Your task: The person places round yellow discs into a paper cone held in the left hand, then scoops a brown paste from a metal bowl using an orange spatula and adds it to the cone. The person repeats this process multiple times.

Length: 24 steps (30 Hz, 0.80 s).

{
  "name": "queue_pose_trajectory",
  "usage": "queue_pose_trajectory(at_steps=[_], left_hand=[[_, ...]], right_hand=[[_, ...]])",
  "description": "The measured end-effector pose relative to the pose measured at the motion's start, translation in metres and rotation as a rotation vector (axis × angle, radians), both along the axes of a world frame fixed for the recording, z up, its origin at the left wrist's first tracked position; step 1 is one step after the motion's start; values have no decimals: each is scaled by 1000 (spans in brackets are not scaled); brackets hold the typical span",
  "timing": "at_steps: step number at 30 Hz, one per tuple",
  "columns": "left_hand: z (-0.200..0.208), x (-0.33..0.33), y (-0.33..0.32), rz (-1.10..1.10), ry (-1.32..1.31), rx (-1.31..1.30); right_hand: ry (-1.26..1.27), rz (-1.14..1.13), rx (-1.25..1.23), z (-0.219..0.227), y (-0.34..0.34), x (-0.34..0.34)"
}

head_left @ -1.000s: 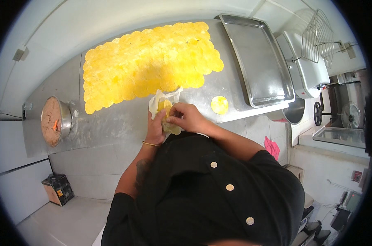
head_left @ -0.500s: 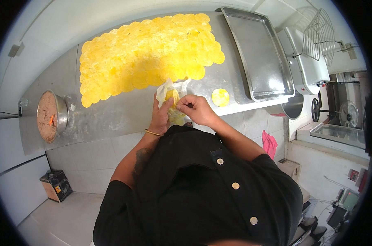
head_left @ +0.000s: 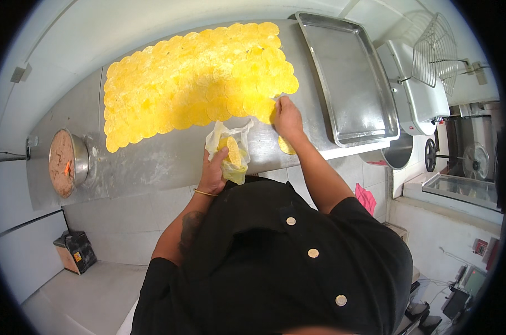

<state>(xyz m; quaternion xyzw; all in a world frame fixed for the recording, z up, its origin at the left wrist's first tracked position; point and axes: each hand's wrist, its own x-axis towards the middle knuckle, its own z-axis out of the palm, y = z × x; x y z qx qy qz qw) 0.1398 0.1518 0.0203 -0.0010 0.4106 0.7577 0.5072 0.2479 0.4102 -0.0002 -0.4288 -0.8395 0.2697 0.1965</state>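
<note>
Thin, round yellow dough wrappers [head_left: 191, 72] lie overlapping in rows, like a sheet, over the worktop. My left hand [head_left: 212, 174] is closed around a clear plastic bag [head_left: 246, 134] at the table's near edge. A stack of yellow wrappers [head_left: 233, 151] shows inside its open mouth. At the near right corner of the rows, my right hand [head_left: 289, 120] has its fingers pinched on the edge of a yellow wrapper [head_left: 269, 113]. A single wrapper [head_left: 285, 146] lies apart near the table edge, partly hidden by my right forearm.
A steel bowl [head_left: 81, 162] of pinkish ground filling, with something orange in it, stands on the left of the steel table [head_left: 147, 159]. To the right lies a large metal tray [head_left: 353, 78]. Beyond it stands a white machine [head_left: 412, 89] with a wire guard [head_left: 434, 50].
My right hand has left the bag and reached forward and right to the corner of the wrapper rows. My left hand still holds the bag, whose mouth now shows more openly.
</note>
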Motion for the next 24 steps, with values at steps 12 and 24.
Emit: queue_pose_trajectory(at_steps=[12, 24], left_hand=[[12, -2, 5, 23, -9, 40], [17, -14, 19, -45, 113, 61]], right_hand=[[229, 112, 513, 34, -12, 3], [298, 494, -553, 73, -104, 8]])
